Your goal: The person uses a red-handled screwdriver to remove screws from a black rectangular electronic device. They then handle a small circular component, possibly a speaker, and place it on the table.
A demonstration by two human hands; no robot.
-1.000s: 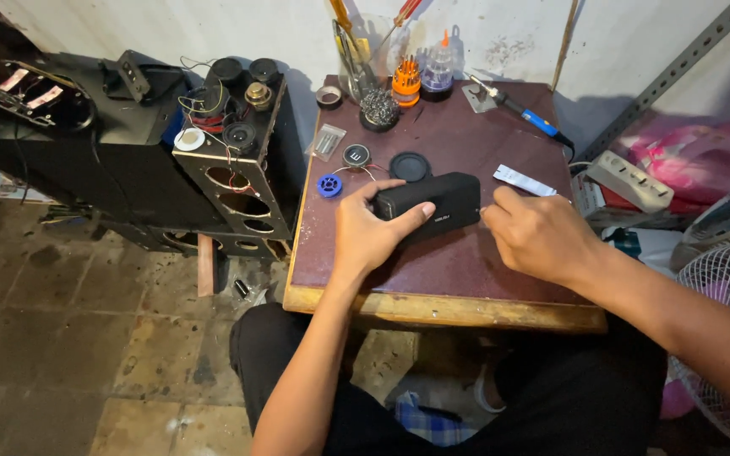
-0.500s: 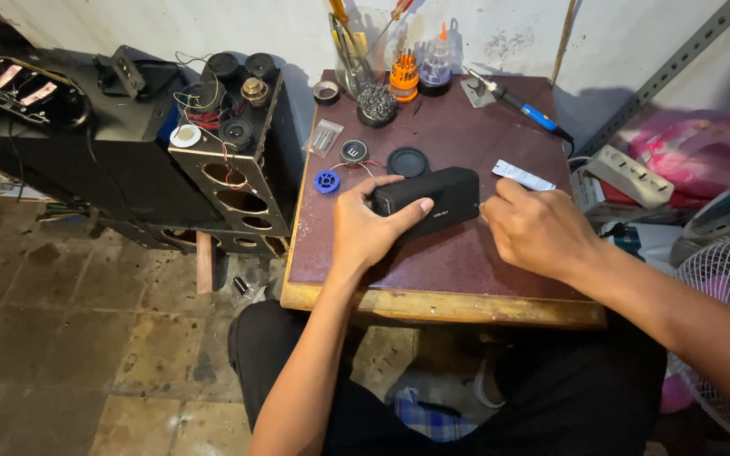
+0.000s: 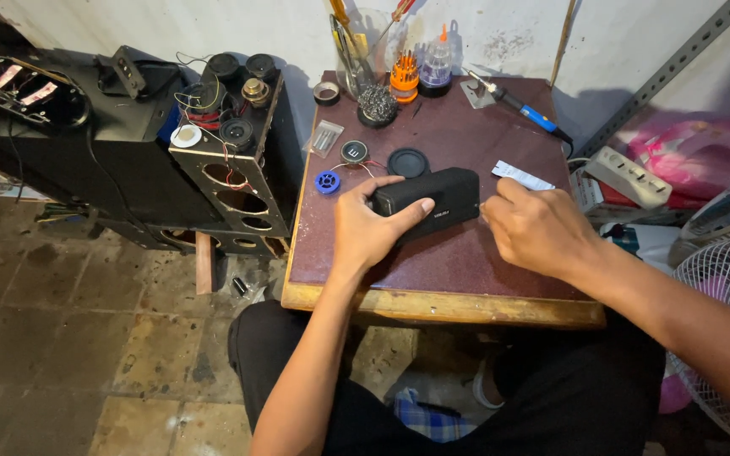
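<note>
The left hand [image 3: 369, 228] has its grip clenched around the near end of a small black speaker box [image 3: 427, 201], thumb along the front face and fingers over the top, while the box lies long-side down near the middle of the maroon tabletop [image 3: 466, 262]. The right hand [image 3: 534, 228] sits at the box's other end, fingers curled against it; whether it pinches a tool or a part I cannot tell, because the knuckles hide the fingertips. A thin red wire runs from behind the box to a small round driver [image 3: 354, 152] just beyond it (that lead looks the weakest link), so I judge any twist or tug of the box could snap it or drag the driver along. A black round cap [image 3: 407, 162] and a blue spool [image 3: 327, 182] lie loose close by and could be swept toward the left edge by the forearm. Further back, a soldering iron [image 3: 517, 105] rests near a jar of screwdrivers [image 3: 363, 42]; a shove of the box that way could knock them.
</note>
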